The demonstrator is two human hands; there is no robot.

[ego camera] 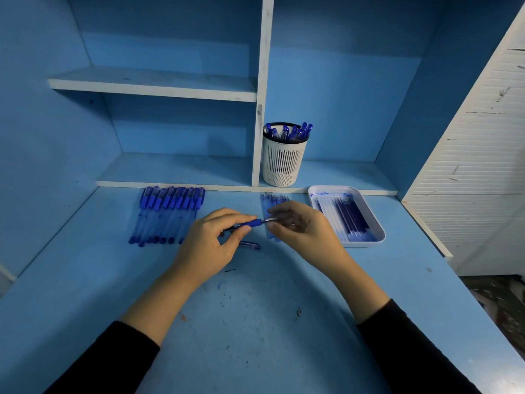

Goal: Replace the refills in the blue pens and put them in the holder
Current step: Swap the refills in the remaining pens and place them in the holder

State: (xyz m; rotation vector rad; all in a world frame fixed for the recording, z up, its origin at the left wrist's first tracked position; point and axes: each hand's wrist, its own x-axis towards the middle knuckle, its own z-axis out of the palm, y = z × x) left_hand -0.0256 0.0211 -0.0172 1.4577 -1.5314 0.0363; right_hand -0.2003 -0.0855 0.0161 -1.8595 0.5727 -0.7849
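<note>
Edges: table back edge meets the low shelf lip at 12 o'clock. Blue wall closes the 9 o'clock side. Right edge runs from 5 up to 2 o'clock, beside a white slatted panel. Front edge is out of view.
Open room: bare table from the hands toward 6 o'clock, btw and outside both forearms, w/ only ink specks on it. Narrower gap at 11 to 12, btw the pen row and the loose refills.
Left grip: closed on the held pen, thumb and fingers pinching the barrel, raised just off the table.
Right grip: fingers curled, thumb and forefinger pinching the pen's tip end. Blurred, so can't tell which part of the tip.
Held pen: roughly level at centre, along 9 to 3 o'clock, blue sleeve toward 3, spanning both grips.
Short blue piece: flat on the table, just at 6 o'clock of the held pen, near the left fingers.
Pen row: at 10 o'clock, capped, side by side and touching.
Loose refills: at 12 o'clock, partly hidden behind the right grip.
Tray: white, at 2 o'clock, against the shelf lip and near the right edge, w/ refills inside.
Holder: upright on the low shelf at 12 to 1 o'clock, just right of the white divider, w/ blue pens standing in it.
</note>
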